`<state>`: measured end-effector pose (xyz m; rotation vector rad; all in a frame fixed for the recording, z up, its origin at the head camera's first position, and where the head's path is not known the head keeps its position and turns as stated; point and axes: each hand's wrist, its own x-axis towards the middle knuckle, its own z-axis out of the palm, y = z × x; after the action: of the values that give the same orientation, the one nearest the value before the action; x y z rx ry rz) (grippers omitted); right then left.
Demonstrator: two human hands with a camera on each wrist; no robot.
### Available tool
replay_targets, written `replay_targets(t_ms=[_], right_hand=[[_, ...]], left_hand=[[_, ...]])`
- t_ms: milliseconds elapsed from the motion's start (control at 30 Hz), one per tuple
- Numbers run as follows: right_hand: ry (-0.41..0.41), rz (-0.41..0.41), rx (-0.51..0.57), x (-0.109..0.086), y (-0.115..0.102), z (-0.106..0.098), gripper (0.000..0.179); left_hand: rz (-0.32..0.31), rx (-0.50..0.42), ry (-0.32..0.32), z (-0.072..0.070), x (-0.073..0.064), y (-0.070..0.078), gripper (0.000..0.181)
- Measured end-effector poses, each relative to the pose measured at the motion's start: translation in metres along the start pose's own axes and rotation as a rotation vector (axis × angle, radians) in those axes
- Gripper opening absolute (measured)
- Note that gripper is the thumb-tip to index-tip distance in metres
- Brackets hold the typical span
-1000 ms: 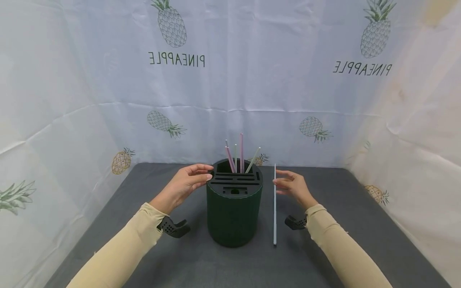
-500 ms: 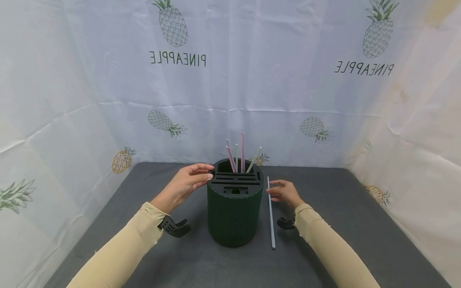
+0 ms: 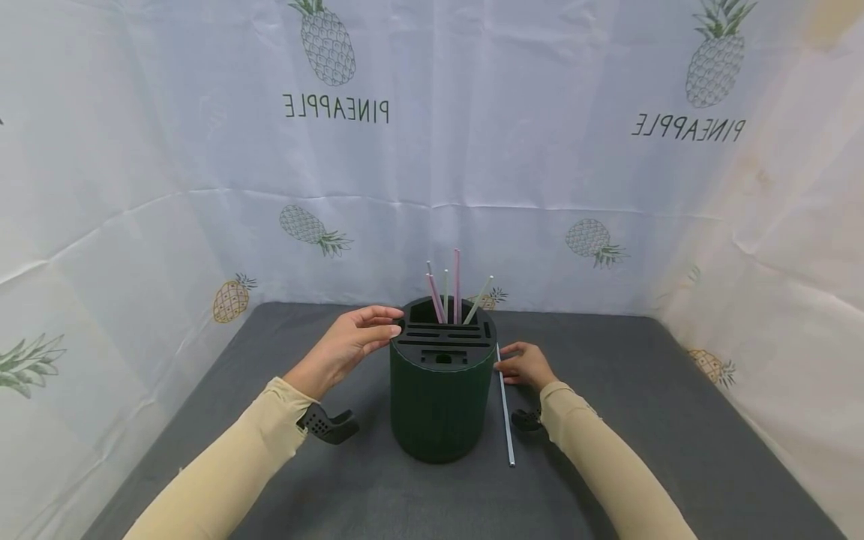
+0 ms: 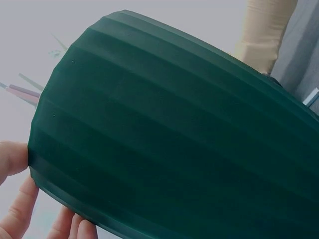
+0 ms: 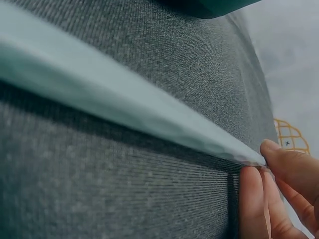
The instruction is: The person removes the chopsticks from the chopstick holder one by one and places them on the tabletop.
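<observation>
A dark green round knife block (image 3: pixel 439 409) with a black slotted top stands upright on the table. Several pink, pale green and grey chopsticks (image 3: pixel 457 281) lean in its rear compartment. At the block's upper left edge, my left hand (image 3: pixel 344 341) holds on with thumb and fingertips; the left wrist view shows them at the rim. To the right of the block, a pale blue-white chopstick (image 3: pixel 505 420) lies low along the table, pointing away from me. My right hand (image 3: pixel 528 366) pinches its far end between thumb (image 5: pixel 291 167) and fingers.
Dark grey cloth covers the table (image 3: pixel 324 495). A white curtain (image 3: pixel 513 150) printed with pineapples hangs close behind it and along both sides. Each wrist wears a black camera mount, and the left mount (image 3: pixel 328 425) hangs near the block.
My right hand has moved left and down, bringing the chopstick lower and closer to the block, its far end now beside the block's side. My left hand stays at the block's edge.
</observation>
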<state>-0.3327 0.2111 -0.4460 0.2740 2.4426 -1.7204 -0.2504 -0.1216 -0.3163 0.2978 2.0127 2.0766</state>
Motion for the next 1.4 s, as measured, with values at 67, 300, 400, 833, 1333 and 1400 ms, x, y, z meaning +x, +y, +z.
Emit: replay_targets(t_ms=[67,300,400,833,1333,1400], right_hand=[[0.015,-0.002,-0.021,0.001,0.0,0.001,0.039],[0.048,0.029,-0.09,0.008,0.004,0.002,0.035],[0.051,0.036,-0.106,0.011,0.005,0.003,0.035],[0.061,0.033,-0.124,0.011,0.006,0.002,0.033],[-0.016,-0.077,-0.005,-0.015,-0.018,-0.017,0.042],[-0.036,-0.124,0.055,-0.021,-0.031,-0.025,0.045]], left_hand=[[-0.002,0.001,0.001,0.0,0.0,0.0,0.042],[0.003,-0.001,-0.004,0.001,0.0,0.0,0.042],[0.002,-0.002,-0.003,0.001,0.0,0.0,0.041],[-0.001,-0.002,0.001,0.002,0.0,0.001,0.041],[-0.007,0.004,0.001,0.002,0.0,-0.001,0.041],[-0.006,0.006,0.001,0.002,0.0,-0.001,0.041]])
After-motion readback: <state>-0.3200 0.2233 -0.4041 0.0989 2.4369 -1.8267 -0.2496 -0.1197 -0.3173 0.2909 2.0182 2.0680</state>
